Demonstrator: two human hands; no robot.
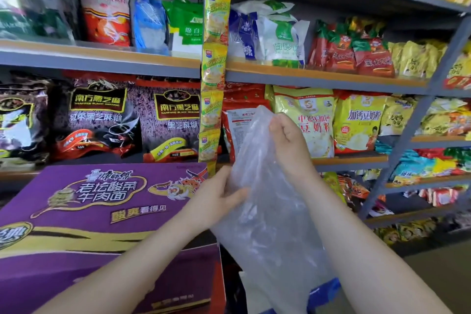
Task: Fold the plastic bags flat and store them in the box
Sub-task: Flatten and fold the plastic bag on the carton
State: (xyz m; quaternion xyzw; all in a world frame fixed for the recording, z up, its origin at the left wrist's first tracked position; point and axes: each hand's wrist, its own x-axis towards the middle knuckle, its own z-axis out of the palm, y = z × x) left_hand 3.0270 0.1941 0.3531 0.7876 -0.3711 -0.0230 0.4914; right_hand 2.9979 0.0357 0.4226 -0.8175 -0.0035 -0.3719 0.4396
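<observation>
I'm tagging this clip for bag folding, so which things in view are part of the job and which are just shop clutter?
Part of the job:
- clear plastic bag, held up in the air
- left hand, gripping its left edge
- right hand, pinching its top

Just lying about:
- purple noodle carton
- hanging strip of yellow sachets
- black sesame packs
- grey shelving
</observation>
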